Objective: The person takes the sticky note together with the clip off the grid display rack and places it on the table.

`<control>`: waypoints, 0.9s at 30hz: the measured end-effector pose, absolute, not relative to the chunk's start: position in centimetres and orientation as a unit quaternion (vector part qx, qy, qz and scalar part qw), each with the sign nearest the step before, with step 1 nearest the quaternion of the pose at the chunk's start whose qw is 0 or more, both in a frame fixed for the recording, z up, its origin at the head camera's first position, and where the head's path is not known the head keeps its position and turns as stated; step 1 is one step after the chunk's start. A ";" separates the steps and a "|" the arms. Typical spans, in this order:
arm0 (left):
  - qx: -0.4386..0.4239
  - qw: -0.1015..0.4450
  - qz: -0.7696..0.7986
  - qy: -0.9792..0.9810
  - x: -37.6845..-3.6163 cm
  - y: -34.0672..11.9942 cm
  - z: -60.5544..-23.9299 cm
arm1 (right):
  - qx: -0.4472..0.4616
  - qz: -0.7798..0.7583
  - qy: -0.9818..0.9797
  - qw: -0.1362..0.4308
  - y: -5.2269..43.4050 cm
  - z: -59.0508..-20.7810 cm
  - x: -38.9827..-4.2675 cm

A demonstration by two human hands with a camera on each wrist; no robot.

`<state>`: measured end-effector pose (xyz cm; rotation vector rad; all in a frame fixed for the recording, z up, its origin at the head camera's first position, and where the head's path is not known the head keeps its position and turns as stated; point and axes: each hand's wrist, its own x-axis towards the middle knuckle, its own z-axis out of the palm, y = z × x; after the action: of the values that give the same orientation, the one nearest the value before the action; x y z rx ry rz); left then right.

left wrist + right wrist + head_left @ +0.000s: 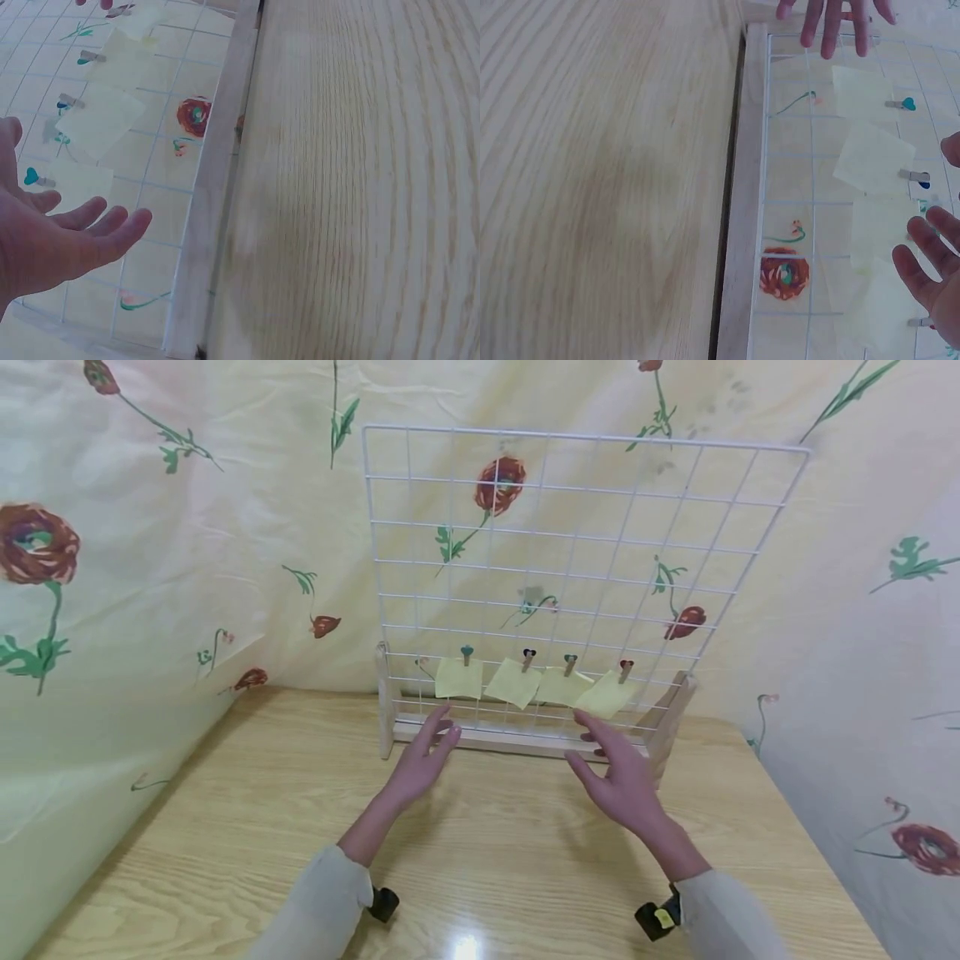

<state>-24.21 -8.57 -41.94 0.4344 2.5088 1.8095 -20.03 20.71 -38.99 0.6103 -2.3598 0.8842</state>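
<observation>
Four notes: yellow paper notes hang in a row, pegged low on the wire grid, just beyond both sets of fingertips.
Left hand: fingers straight and loosely spread, holding nothing, below the leftmost note.
Right hand: fingers spread wide, empty, just under the rightmost note.
Table: wooden, beneath both hands.
</observation>
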 end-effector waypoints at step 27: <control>0.088 0.069 0.723 0.682 -26.2 -8.4 -42.8 | 0.211 0.482 -0.826 0.204 13.2 -33.8 -21.7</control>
<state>-26.22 -8.39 -42.77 0.2653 2.0533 2.1768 -21.68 13.16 -33.84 0.5877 -2.3030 1.3433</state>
